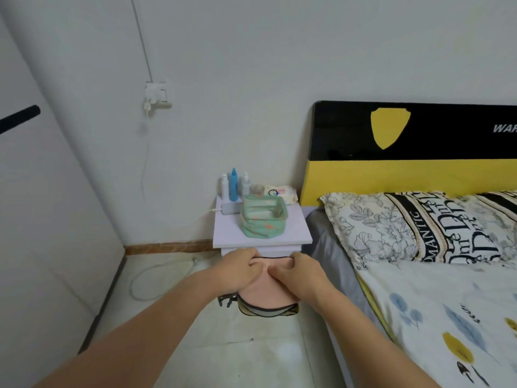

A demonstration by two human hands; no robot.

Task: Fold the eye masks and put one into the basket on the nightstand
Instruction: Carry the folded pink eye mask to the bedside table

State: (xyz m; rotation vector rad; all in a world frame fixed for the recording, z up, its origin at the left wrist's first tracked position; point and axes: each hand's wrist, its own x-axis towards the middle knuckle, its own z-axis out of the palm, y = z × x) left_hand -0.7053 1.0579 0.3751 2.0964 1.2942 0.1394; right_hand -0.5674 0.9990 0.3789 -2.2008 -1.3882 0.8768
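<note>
A pink eye mask (264, 289) is held in mid-air in front of the nightstand (261, 233), below its front edge, at about 6 o'clock from the basket. Its upper edge, trimmed in black, is pinched by both hands. The left hand (237, 271) is clenched on the mask's left upper corner; the right hand (299, 273) is clenched on the right upper corner, fingers (279, 271) curled over the fabric. The two grips are nearly touching at the middle. A second, patterned layer with dark edging (268, 310) is seen hanging under the pink face; whether it is a separate mask cannot be told.

The green fabric basket (264, 219) is stood upright on the nightstand, mouth open. Behind it, at 11 o'clock, bottles (233, 184) are grouped, and at 1 o'clock a wipes packet (281, 193) is laid. The bed (436, 289) with a patterned pillow (419, 228) is located at 3 o'clock of the nightstand.
</note>
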